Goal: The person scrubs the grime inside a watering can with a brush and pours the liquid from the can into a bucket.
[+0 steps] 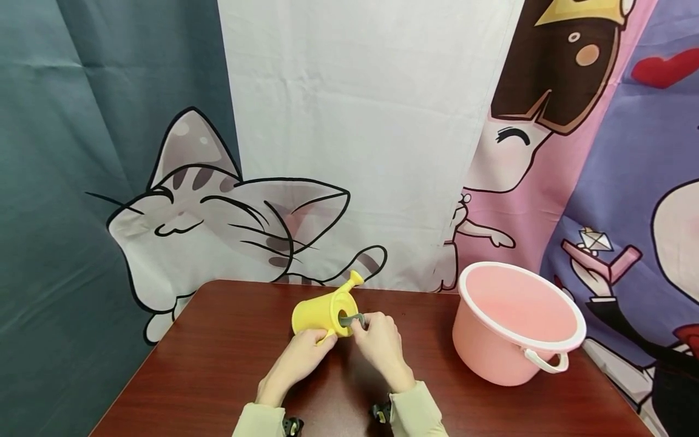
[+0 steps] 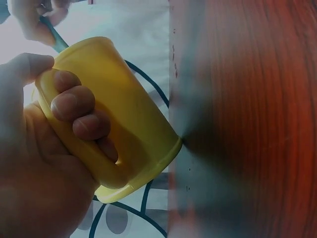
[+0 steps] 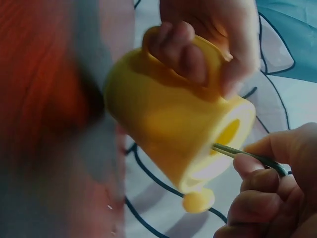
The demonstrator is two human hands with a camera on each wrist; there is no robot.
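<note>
Pale sleeves (image 1: 259,422) are nearest, over the near side of the dark red bench (image 1: 207,376). The left hand (image 1: 300,358) has its fingers curled through the handle of a yellow watering can (image 1: 314,314); the right hand (image 1: 380,346), fingers bent, pinches a thin green tool (image 1: 348,318) at the can's opening. A pink bucket (image 1: 486,346) stands by the bench's right edge. The can tilts towards the middle of the far edge, opening turned right. Behind that edge hangs a cloth (image 1: 355,121) with a cartoon cat.

green tool (image 3: 271,162) partly covered by right hand (image 3: 280,191), sleeves (image 1: 419,411) cropped below, wrist-view tabletop (image 3: 37,99) blurred
</note>
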